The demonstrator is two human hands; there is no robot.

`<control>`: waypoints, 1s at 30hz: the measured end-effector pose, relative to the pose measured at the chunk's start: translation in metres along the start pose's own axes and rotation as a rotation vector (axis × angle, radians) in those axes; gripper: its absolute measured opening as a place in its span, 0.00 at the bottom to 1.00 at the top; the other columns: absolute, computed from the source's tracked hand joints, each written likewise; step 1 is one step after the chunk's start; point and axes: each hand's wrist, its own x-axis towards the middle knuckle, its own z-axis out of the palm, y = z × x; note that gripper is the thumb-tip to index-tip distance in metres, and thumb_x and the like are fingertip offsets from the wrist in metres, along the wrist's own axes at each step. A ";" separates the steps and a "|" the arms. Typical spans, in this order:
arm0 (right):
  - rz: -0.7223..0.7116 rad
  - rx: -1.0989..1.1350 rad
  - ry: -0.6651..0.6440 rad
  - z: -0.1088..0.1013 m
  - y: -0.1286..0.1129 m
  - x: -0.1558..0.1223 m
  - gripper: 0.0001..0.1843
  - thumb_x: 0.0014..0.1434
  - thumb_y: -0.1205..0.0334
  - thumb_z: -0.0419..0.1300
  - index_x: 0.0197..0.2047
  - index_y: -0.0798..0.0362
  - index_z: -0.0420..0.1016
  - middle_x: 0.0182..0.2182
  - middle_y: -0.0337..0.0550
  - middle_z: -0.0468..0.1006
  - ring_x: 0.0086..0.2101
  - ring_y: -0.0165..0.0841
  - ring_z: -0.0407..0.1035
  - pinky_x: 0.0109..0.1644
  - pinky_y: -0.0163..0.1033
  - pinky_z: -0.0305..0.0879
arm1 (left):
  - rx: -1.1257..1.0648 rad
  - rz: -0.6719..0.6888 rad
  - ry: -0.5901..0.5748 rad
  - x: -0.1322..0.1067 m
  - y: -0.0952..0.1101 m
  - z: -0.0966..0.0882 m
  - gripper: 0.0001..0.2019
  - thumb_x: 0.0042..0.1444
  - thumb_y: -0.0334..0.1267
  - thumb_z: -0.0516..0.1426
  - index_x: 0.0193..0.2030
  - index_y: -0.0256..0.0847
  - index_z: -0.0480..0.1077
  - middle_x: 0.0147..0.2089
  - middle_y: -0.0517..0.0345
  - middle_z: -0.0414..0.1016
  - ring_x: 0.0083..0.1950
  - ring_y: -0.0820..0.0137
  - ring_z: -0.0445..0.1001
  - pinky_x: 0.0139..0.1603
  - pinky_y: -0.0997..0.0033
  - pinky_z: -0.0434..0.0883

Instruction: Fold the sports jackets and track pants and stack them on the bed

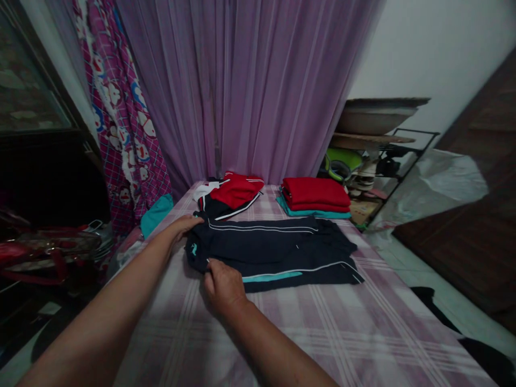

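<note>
Dark navy track pants with white and teal stripes lie spread across a bed covered by a pink plaid sheet. My left hand reaches to the pants' far left corner, its fingers closed on the fabric edge. My right hand pinches the near left edge of the same pants. Behind them lies a loose red, black and white garment. To its right sits a folded stack of red clothes on a teal piece.
A sheer purple curtain hangs behind the bed, with a patterned pink cloth at its left. A cluttered metal rack stands at the right beside a dark wooden door. Red bags sit at the left.
</note>
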 end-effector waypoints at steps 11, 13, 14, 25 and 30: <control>0.318 0.312 0.471 -0.060 0.098 -0.051 0.14 0.58 0.53 0.53 0.24 0.49 0.62 0.18 0.33 0.66 0.20 0.27 0.60 0.25 0.32 0.52 | 0.228 0.279 -0.020 0.017 0.136 0.142 0.11 0.46 0.45 0.62 0.32 0.42 0.71 0.24 0.60 0.74 0.29 0.68 0.75 0.27 0.74 0.66; 0.393 0.342 0.492 -0.064 0.113 -0.064 0.16 0.58 0.52 0.54 0.22 0.49 0.62 0.16 0.32 0.65 0.19 0.27 0.59 0.24 0.32 0.51 | 0.272 0.296 -0.036 0.015 0.145 0.180 0.12 0.46 0.45 0.62 0.35 0.42 0.71 0.28 0.59 0.77 0.30 0.67 0.76 0.30 0.73 0.67; 0.428 0.348 0.491 -0.067 0.120 -0.071 0.17 0.58 0.51 0.54 0.22 0.49 0.62 0.16 0.32 0.65 0.19 0.27 0.59 0.24 0.32 0.51 | 0.287 0.301 -0.050 0.014 0.146 0.197 0.13 0.46 0.45 0.63 0.37 0.42 0.71 0.30 0.58 0.78 0.30 0.67 0.76 0.30 0.73 0.68; 0.180 0.009 0.525 -0.108 0.134 -0.081 0.20 0.66 0.57 0.49 0.28 0.53 0.74 0.24 0.42 0.75 0.27 0.30 0.68 0.35 0.35 0.61 | 0.239 0.387 0.045 0.037 0.105 0.162 0.09 0.55 0.36 0.57 0.43 0.42 0.71 0.50 0.54 0.78 0.55 0.64 0.73 0.53 0.69 0.69; 0.058 -0.200 0.240 -0.093 0.138 -0.063 0.26 0.63 0.53 0.56 0.63 0.49 0.67 0.63 0.53 0.67 0.63 0.45 0.57 0.65 0.57 0.51 | 0.141 0.228 0.066 0.041 0.062 0.126 0.15 0.46 0.44 0.64 0.39 0.38 0.72 0.43 0.49 0.79 0.53 0.56 0.75 0.47 0.66 0.71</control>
